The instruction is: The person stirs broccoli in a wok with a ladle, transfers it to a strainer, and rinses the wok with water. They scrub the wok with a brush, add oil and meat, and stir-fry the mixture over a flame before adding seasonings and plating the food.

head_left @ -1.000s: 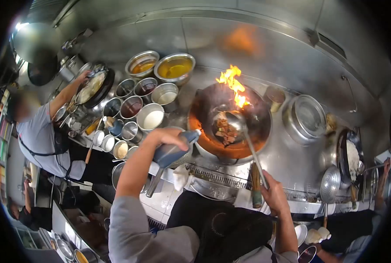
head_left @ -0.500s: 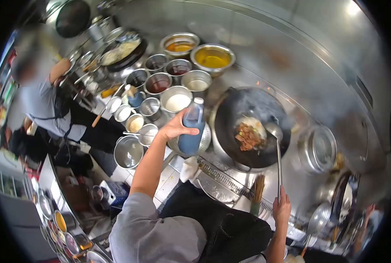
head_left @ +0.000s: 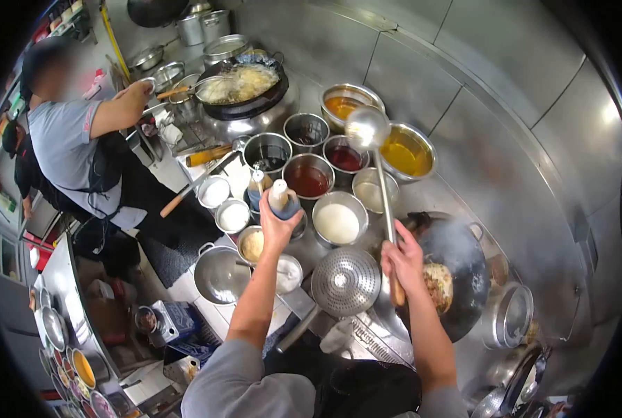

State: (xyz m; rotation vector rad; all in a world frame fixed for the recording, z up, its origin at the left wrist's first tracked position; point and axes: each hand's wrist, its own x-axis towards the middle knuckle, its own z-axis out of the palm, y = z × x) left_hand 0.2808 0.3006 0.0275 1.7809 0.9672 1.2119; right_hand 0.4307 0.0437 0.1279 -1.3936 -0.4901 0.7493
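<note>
My left hand (head_left: 277, 226) is wrapped round a pale-capped squeeze bottle (head_left: 281, 196) of dark liquid, beside a second similar bottle (head_left: 258, 182). The steel containers of sauce and powder surround it. In my right hand (head_left: 403, 259) is the wooden handle of a ladle (head_left: 386, 191). Its bowl is raised over the rims of the bowls of orange and yellow liquid. Behind my right forearm, the dark wok (head_left: 472, 261) steams, with fried food (head_left: 438, 284) inside it, partly hidden.
A perforated strainer (head_left: 346, 282) lies between my arms. Left of it stands a steel bowl (head_left: 222, 274). At the far left a co-worker (head_left: 81, 146) holds a long-handled tool near another wok (head_left: 245, 87) of bubbling food. A lidded pot (head_left: 514, 315) sits to the right.
My left hand has carried the bottle away from the wok, back among the containers. The ladle has come out of the wok and up to the left. My view has turned left.
</note>
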